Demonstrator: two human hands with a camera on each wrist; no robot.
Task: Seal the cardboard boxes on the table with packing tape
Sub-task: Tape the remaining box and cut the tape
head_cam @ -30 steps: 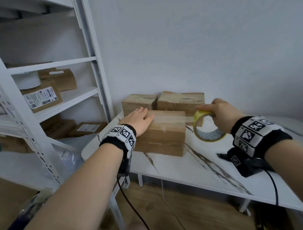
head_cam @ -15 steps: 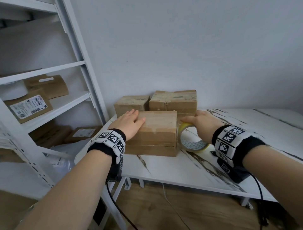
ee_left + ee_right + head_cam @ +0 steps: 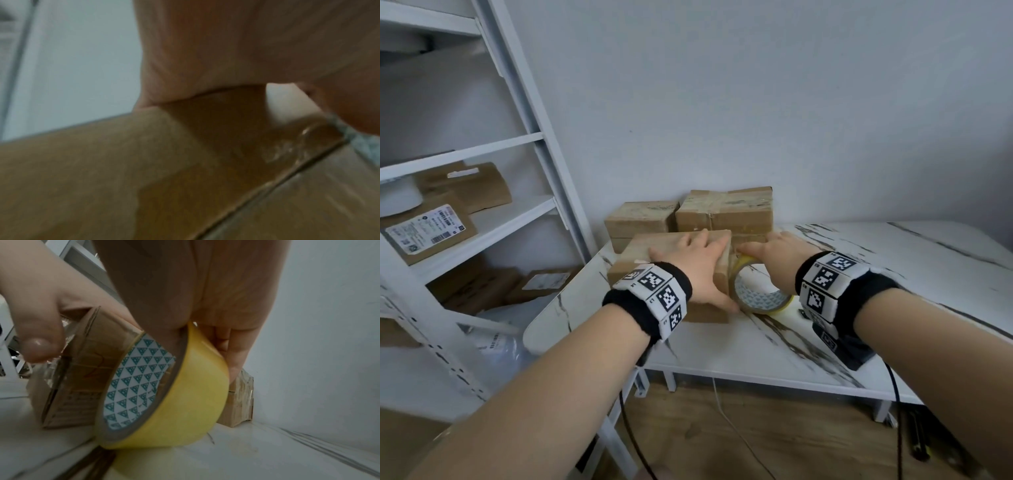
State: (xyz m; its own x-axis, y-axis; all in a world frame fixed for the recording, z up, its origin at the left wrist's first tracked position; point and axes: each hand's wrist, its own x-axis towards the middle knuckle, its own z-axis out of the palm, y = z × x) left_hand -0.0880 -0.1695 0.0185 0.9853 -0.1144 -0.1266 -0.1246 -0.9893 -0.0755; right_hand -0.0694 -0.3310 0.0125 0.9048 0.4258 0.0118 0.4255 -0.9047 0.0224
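A brown cardboard box (image 3: 640,253) lies at the table's front left corner. My left hand (image 3: 698,263) rests flat on its top at the right edge, fingers straight, thumb (image 3: 39,344) pressing clear tape on the box's right end. My right hand (image 3: 756,251) grips a yellow packing tape roll (image 3: 760,298) from above. The roll (image 3: 185,402) stands on the table against the box's right end (image 3: 82,378). In the left wrist view, shiny tape (image 3: 287,151) runs over the box's top edge under my palm.
Two more cardboard boxes (image 3: 640,219) (image 3: 726,210) stand behind the front box against the wall. The white marbled table (image 3: 893,274) stretches to the right. A white shelf rack (image 3: 517,212) with parcels stands to the left. Cables hang below both wrists.
My right hand brought the roll from mid-air at the right down along the box's right end to the table. My left hand slid right across the box top to that edge.
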